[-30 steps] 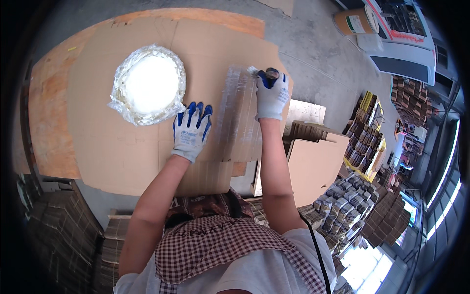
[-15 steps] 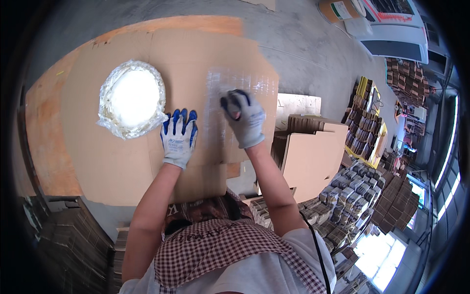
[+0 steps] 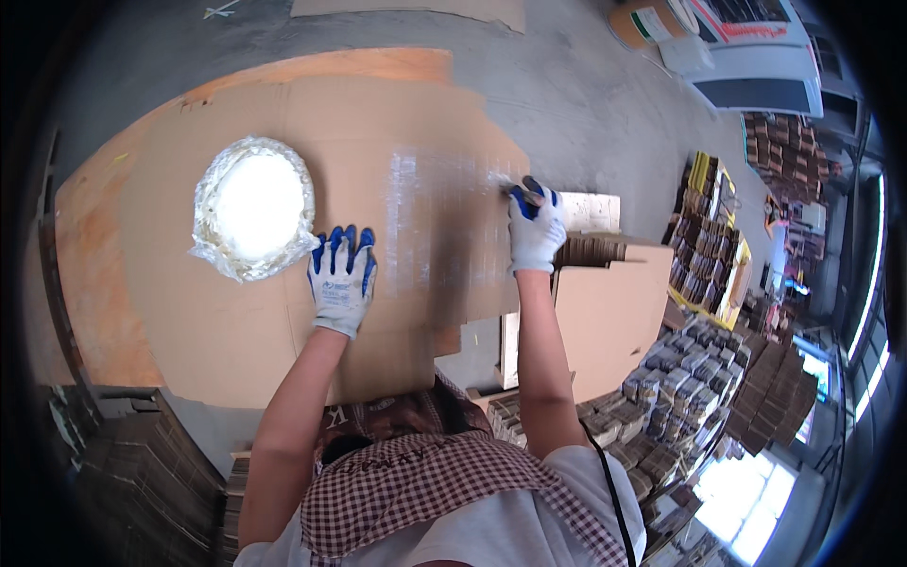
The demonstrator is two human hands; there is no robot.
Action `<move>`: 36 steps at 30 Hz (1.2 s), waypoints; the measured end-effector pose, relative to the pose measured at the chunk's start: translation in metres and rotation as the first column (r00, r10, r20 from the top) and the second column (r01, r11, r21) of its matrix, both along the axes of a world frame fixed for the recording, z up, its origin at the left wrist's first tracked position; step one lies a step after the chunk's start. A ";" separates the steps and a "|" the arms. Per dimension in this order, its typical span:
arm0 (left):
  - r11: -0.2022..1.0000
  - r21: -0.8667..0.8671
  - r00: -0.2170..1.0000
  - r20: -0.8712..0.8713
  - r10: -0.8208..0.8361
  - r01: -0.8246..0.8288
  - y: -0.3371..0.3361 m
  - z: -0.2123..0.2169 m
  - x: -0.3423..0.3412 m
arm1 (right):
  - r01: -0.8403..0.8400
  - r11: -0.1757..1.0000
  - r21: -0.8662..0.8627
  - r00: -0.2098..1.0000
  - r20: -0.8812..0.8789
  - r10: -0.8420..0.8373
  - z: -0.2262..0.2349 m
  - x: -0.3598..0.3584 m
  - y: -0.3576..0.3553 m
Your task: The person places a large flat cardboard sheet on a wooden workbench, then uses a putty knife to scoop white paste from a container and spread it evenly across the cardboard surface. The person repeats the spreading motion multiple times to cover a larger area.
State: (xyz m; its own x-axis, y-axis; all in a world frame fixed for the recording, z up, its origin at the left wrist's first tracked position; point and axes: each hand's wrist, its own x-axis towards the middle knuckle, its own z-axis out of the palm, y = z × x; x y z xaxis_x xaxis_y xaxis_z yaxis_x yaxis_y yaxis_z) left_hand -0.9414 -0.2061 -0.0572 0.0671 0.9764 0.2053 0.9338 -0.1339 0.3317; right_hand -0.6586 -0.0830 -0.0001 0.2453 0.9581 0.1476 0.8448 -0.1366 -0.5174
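A large brown cardboard sheet [image 3: 227, 331] lies in front of me, with a band of shiny, clear tape-like strips [image 3: 402, 194] running across its right part. My left hand [image 3: 342, 283], in a white glove with blue fingertips, rests flat on the sheet with its fingers spread. Beside it, to the upper left, is a bright white round thing [image 3: 255, 206] ringed by crinkled clear plastic. My right hand [image 3: 537, 231], gloved alike, is closed at the sheet's right edge, at the end of the shiny strips. It holds a small dark object, mostly hidden by the fingers.
Under the sheet shows an orange-brown wooden board [image 3: 85, 255]. Cut cardboard pieces [image 3: 609, 317] stand stacked at the right, below my right hand. Farther right are bundled cardboard piles [image 3: 699, 236]. A brown drum [image 3: 635, 24] and a white vehicle [image 3: 756, 66] stand at the far right.
My right hand has moved right across the shiny strips to the sheet's edge, still closed. My left hand stays flat on the cardboard. The whole view has shifted slightly.
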 end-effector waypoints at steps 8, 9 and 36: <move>0.997 -0.078 0.999 -0.037 0.016 -0.018 -0.009 -0.003 -0.005 | -0.320 0.946 0.053 0.223 -0.966 0.130 0.094 -0.173 -0.015; 0.994 -0.109 0.999 -0.054 0.000 -0.006 -0.010 -0.003 -0.006 | -0.378 0.925 0.035 0.353 -0.919 0.179 0.081 -0.193 -0.018; 0.973 -0.206 0.860 0.474 0.192 -0.104 -0.012 -0.023 -0.002 | -0.463 0.788 -0.406 0.588 -0.806 -0.070 0.089 -0.279 -0.027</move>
State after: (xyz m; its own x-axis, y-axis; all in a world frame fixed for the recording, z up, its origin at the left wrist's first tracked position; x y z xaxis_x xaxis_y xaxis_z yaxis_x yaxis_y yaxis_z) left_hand -0.9439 -0.2183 -0.0803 -0.1465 0.9892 0.0069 0.6506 0.0911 0.7539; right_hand -0.9377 -0.1095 0.0892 -0.2012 0.8280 -0.5233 0.2168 -0.4834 -0.8482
